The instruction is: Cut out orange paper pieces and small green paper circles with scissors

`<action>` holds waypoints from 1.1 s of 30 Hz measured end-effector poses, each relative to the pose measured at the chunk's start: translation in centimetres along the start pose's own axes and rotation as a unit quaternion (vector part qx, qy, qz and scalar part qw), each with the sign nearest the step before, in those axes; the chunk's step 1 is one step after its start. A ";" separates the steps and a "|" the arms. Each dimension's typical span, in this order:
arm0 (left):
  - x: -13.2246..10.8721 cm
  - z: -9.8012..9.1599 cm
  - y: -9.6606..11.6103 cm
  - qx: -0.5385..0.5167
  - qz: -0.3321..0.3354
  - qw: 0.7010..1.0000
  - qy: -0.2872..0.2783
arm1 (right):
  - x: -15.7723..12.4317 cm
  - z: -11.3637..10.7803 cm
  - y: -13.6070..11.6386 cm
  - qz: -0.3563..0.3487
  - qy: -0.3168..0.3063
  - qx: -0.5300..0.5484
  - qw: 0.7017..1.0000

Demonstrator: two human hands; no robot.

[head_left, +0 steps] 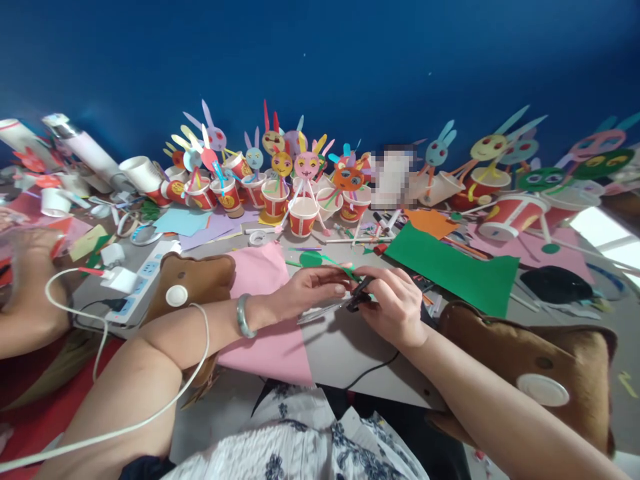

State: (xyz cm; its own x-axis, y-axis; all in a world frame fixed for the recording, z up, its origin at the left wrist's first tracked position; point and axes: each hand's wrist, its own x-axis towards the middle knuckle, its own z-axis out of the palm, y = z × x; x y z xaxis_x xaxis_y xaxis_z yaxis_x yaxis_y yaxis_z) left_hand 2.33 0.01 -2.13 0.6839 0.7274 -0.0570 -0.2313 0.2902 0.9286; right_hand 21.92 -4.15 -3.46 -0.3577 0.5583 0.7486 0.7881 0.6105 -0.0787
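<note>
Left hand [313, 288] pinched a green paper strip [327, 260], fingers together on it, above the pink sheet [270, 307]. Right hand [395, 303] closed round the black handles of scissors [340, 305], blades lying just under the left fingers. Behind, stood a row of red paper cups [303, 217] holding paper bunny faces on sticks. Beside, lay a green sheet [455, 267].

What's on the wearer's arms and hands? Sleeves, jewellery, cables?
Both forearms are bare, with no sleeves in view. The left wrist carries a pale green bangle. A white cable loops over the left forearm. The left hand and right hand show no gloves or rings.
</note>
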 end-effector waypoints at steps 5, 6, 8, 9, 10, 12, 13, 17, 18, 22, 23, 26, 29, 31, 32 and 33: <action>0.3 -0.2 -0.1 -0.069 -0.023 0.995 0.072 | 0.0 0.2 -0.3 -0.062 -0.041 -0.017 0.997; 0.4 -0.2 0.0 -0.073 -0.020 0.993 0.089 | 0.0 0.2 -0.3 -0.072 -0.048 -0.010 0.996; 0.5 -0.3 0.2 -0.073 -0.002 0.989 0.128 | 0.0 0.4 -0.5 -0.089 -0.050 0.014 0.995; 0.5 -0.3 0.3 -0.074 0.011 0.986 0.147 | 0.0 0.4 -0.6 -0.095 -0.043 0.031 0.994; 0.6 -0.4 0.4 -0.074 0.023 0.983 0.165 | 0.0 0.5 -0.6 -0.095 -0.030 0.048 0.994; 0.7 -0.5 0.7 -0.076 0.044 0.978 0.188 | 0.0 0.5 -0.8 -0.074 0.001 0.078 0.994; 0.8 -0.6 0.8 -0.077 0.050 0.976 0.195 | 0.0 0.5 -0.8 -0.052 0.016 0.092 0.994; 1.1 -1.0 0.9 -0.084 0.048 0.975 0.200 | -0.1 0.8 -0.4 0.110 0.075 0.138 0.982; 1.1 -1.1 0.8 -0.084 0.044 0.976 0.195 | -0.2 0.9 -0.1 0.167 0.087 0.149 0.971; 1.0 -1.4 0.6 -0.060 0.041 0.983 0.170 | -0.2 1.5 0.8 0.351 0.083 0.229 0.904; 0.9 -1.4 0.5 -0.047 0.047 0.984 0.165 | -0.1 1.6 0.9 0.377 0.070 0.254 0.888; 0.8 -1.6 0.2 0.006 0.074 0.985 0.156 | 0.2 1.8 0.8 0.427 0.034 0.332 0.840; 0.8 -1.8 -0.2 0.055 0.095 0.983 0.147 | 0.4 1.9 0.5 0.458 0.023 0.390 0.799; 0.8 -1.8 -0.4 0.068 0.099 0.982 0.143 | 0.5 1.9 0.4 0.479 0.015 0.409 0.777; 0.7 -1.8 -0.4 0.068 0.097 0.983 0.140 | 0.6 1.9 0.4 0.489 0.014 0.415 0.768; 0.7 -1.7 -0.4 0.063 0.093 0.984 0.137 | 0.6 1.9 0.4 0.496 0.016 0.420 0.760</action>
State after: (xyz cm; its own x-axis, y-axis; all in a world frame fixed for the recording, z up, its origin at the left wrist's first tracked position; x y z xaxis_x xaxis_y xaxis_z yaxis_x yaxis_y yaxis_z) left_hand 1.73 1.49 -3.17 0.4206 0.9064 0.0381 -0.2362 0.0688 0.9693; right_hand 21.06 -2.47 -4.30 0.2266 0.9721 0.0610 0.0604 0.0485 -0.9970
